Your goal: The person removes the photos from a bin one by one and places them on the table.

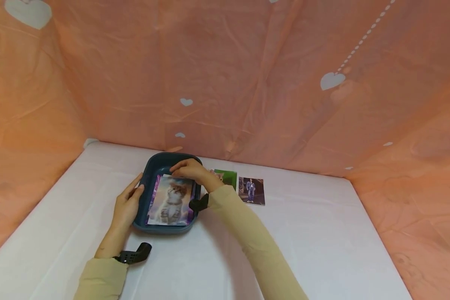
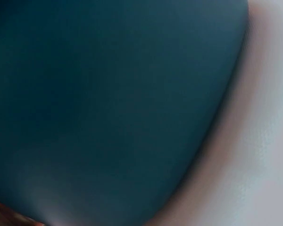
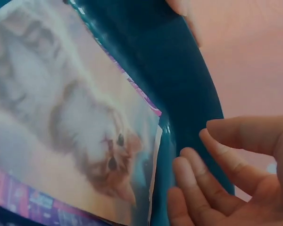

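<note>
As a person's left hand [image 1: 126, 204] steadies a dark teal tray [image 1: 165, 230] at its 9 o'clock rim, the right hand [image 1: 189, 170] hovers over the 1 o'clock corner, with 12 o'clock at the far side. The left grips the rim, thumb over the edge and fingers along the outer wall; the right is relaxed, its fingers parted and gently bent just beyond the 12 o'clock edge of a kitten print [image 1: 172, 204]. Whether those fingertips touch the tray cannot be told.

The print lies face up inside the tray, the kitten's head toward 12 o'clock, on top of purple-edged material [image 3: 42, 200] that shows along its 9 and 3 o'clock sides. The tray sits on a white-covered table [image 1: 315, 233], toward 8 o'clock from the center of the head view.

Outside the tray, near its 2 o'clock side, a green photo [image 1: 229, 178] is partly hidden by the right hand and wrist. Farther out at 3 o'clock lies a photo of a standing figure [image 1: 252, 191]. Pale tan sleeves cover both forearms, and an orange-pink backdrop [image 1: 225, 75] with white hearts rises behind. The left wrist view is blurred, filled mostly by the tray's teal surface.
</note>
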